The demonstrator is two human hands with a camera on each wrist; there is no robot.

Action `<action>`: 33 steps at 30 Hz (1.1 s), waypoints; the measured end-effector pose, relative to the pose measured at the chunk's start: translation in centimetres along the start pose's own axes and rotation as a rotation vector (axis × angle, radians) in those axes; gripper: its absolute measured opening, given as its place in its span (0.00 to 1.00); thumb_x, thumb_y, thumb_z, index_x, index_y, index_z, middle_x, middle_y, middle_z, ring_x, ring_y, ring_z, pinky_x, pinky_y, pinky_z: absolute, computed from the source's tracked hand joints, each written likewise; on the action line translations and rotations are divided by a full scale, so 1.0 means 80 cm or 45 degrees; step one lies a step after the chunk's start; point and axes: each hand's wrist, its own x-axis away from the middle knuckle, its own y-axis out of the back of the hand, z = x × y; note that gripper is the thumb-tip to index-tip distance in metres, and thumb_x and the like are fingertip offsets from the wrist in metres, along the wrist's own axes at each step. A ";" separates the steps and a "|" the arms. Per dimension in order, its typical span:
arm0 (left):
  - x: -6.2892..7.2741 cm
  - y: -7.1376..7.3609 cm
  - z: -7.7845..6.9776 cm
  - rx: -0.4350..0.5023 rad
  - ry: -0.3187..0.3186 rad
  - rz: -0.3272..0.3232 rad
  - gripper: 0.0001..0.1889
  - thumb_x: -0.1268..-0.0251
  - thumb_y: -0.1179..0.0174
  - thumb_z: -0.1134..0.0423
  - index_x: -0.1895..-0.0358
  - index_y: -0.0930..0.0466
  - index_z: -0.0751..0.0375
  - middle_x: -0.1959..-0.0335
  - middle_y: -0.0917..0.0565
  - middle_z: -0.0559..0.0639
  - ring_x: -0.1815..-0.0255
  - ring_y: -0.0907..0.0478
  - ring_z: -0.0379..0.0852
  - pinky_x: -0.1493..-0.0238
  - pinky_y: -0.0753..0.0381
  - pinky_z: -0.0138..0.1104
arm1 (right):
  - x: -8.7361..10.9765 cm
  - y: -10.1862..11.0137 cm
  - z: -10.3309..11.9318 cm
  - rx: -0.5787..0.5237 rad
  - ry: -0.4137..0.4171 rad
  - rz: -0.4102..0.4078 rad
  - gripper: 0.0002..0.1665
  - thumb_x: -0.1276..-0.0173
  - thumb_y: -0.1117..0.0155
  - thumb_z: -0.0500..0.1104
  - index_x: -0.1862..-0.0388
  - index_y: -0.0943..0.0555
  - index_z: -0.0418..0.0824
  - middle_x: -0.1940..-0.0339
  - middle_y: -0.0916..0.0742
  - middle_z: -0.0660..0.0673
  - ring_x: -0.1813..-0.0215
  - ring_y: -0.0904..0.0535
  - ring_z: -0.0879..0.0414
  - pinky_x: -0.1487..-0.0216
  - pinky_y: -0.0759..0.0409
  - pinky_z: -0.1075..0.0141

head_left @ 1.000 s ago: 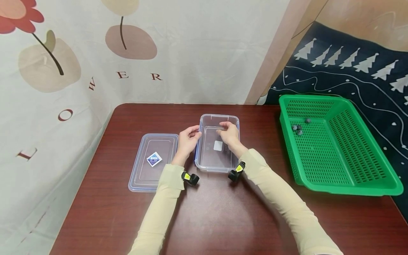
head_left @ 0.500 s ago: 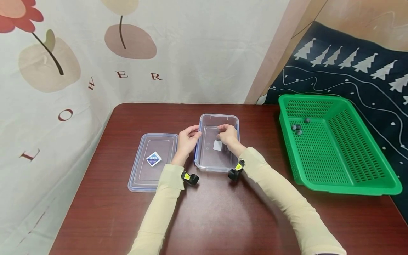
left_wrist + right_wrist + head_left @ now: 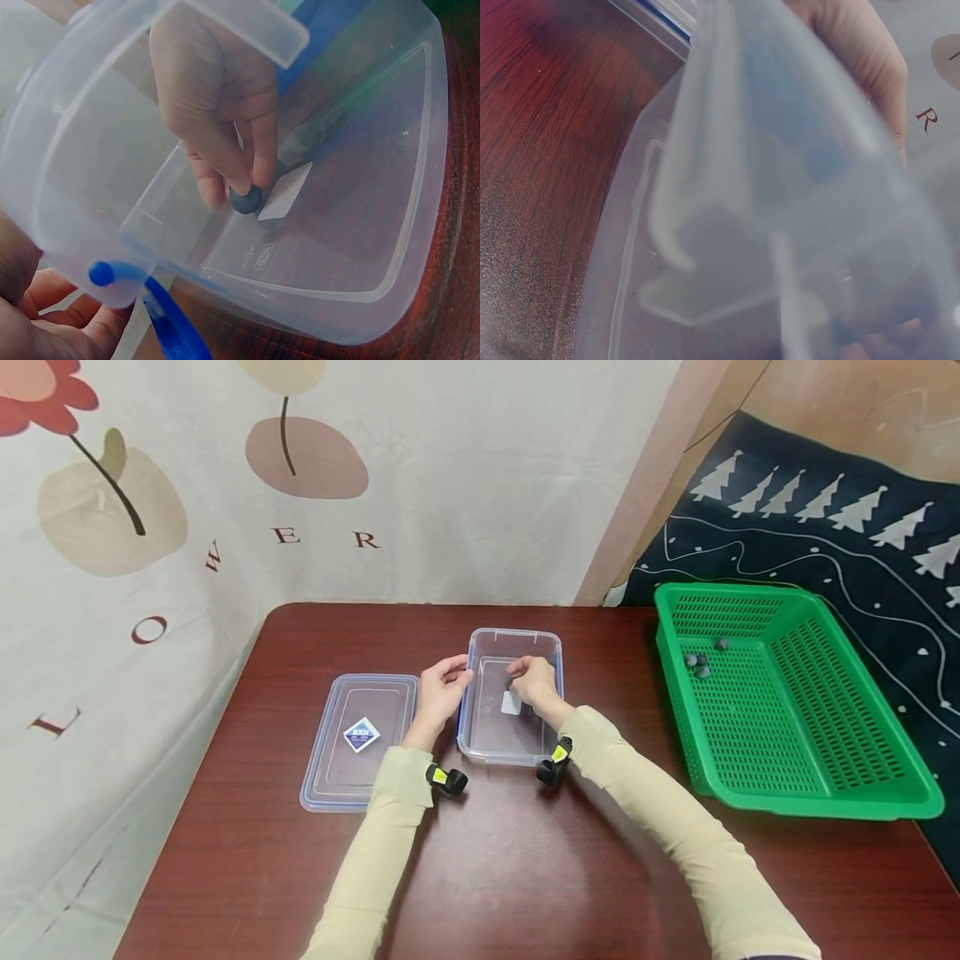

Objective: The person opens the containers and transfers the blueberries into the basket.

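Through the clear wall of a plastic food container (image 3: 487, 739), the left wrist view shows a small dark ball (image 3: 246, 201). My right hand (image 3: 537, 682) reaches into the container and pinches this ball between thumb and fingertips, low by the white label (image 3: 286, 192) on the floor. At the container's left side, my left hand (image 3: 440, 692) rests its fingers against the outer wall, near a blue latch (image 3: 174, 322). The right wrist view is mostly blurred plastic, with part of my left hand (image 3: 866, 56) beyond it.
Left of the container lies its clear lid (image 3: 322, 777), with a blue and white sticker (image 3: 362, 735). A green basket (image 3: 795, 806) stands at the right, several small greyish balls (image 3: 702, 660) in its far left corner. A cloth-covered wall (image 3: 480, 485) rises behind the table (image 3: 517, 860).
My right hand has moved slightly down and to the left inside the container, its fingers drawing closer together. My left hand, the lid and the basket stay put.
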 end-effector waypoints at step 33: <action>0.000 0.000 0.001 0.015 -0.021 -0.002 0.15 0.41 0.41 0.74 0.49 0.21 0.71 0.53 0.18 0.64 0.57 0.21 0.54 0.57 0.21 0.33 | 0.009 0.024 0.012 -0.322 0.084 0.151 0.16 0.50 0.36 0.27 0.59 0.19 0.27 0.72 0.17 0.46 0.69 0.25 0.62 0.67 0.26 0.76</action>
